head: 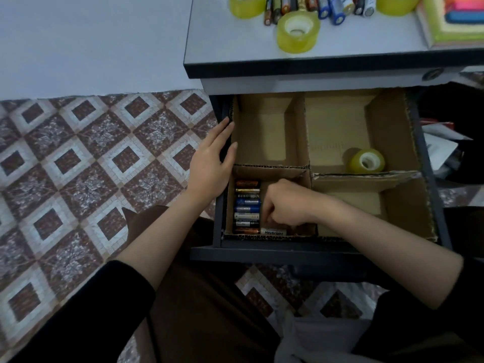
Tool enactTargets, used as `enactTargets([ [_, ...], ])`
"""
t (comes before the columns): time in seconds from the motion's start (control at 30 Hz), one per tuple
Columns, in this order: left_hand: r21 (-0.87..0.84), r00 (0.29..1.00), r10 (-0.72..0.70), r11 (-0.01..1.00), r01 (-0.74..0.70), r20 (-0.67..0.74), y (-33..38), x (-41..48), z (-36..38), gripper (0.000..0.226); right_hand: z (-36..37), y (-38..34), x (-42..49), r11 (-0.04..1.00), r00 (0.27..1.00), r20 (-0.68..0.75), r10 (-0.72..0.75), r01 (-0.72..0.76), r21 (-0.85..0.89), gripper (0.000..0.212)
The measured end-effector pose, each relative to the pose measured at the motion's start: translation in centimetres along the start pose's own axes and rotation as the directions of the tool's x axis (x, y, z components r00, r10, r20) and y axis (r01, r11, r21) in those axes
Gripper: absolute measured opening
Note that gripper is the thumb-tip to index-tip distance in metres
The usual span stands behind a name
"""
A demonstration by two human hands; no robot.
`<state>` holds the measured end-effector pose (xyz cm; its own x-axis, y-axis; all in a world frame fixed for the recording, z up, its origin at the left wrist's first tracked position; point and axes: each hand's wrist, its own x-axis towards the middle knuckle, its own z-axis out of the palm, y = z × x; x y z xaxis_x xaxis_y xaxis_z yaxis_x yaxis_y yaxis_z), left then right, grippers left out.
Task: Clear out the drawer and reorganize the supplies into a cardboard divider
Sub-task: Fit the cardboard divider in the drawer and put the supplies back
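The open drawer [429,163] holds a cardboard divider [306,142] with four compartments. A row of several batteries [247,206] lies in the near-left compartment. My right hand [284,205] reaches into that compartment with curled fingers, pinching a white battery [273,231] at the front wall. My left hand [212,161] rests flat on the drawer's left side, fingers straight. One yellow tape roll [366,160] lies in the far-right compartment. The far-left and near-right compartments hold nothing.
On the desk top [222,40] above the drawer lie three yellow tape rolls [298,32], several loose batteries [330,7] and a stack of coloured notes [455,19]. Patterned floor tiles [91,166] spread to the left. Papers [440,145] sit right of the drawer.
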<state>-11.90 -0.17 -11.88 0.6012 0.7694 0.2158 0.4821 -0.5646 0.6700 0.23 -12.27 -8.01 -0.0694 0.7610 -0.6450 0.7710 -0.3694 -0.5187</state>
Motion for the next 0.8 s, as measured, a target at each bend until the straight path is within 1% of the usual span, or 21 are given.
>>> enactTargets([
  [0.1,0.087,1.0,0.009,0.996,-0.01,0.01,0.5,-0.1,-0.2,0.041,-0.5,-0.1,-1.7,0.996,0.992,-0.1,-0.083,0.085,0.022,0.024],
  [0.2,0.222,0.997,0.004,0.975,-0.02,0.073,1.3,0.3,-0.9,0.043,-1.0,0.0,-3.2,0.992,0.973,-0.201,-0.113,0.122,0.034,0.02],
  [0.33,0.36,0.974,-0.1,0.933,0.021,0.201,3.0,0.7,-2.0,0.049,-1.4,0.5,-5.1,0.988,0.94,-0.319,-0.121,0.145,0.055,0.017],
  [0.43,0.454,0.949,-0.158,0.891,0.018,0.273,4.0,0.8,-2.9,0.047,-1.7,0.8,-6.2,0.982,0.924,-0.358,-0.133,0.173,0.08,0.015],
  [0.5,0.451,0.941,-0.155,0.893,0.004,0.3,4.8,0.7,-3.9,0.042,-2.3,1.2,-7.3,0.98,0.909,-0.394,-0.135,0.181,0.081,0.014],
  [0.57,0.428,0.946,-0.135,0.904,-0.004,0.296,6.0,0.8,-5.0,0.036,-3.6,1.5,-8.4,0.983,0.887,-0.441,-0.137,0.178,0.054,0.014],
  [0.67,0.389,0.965,-0.103,0.921,0.0,0.243,8.1,1.5,-6.6,0.029,-6.0,1.8,-9.9,0.987,0.842,-0.524,-0.126,0.159,0.017,0.013],
  [0.8,0.355,0.982,-0.014,0.933,-0.055,0.19,10.5,3.6,-7.8,0.023,-9.8,2.3,-11.4,0.993,0.779,-0.617,-0.112,0.118,-0.031,0.011],
])
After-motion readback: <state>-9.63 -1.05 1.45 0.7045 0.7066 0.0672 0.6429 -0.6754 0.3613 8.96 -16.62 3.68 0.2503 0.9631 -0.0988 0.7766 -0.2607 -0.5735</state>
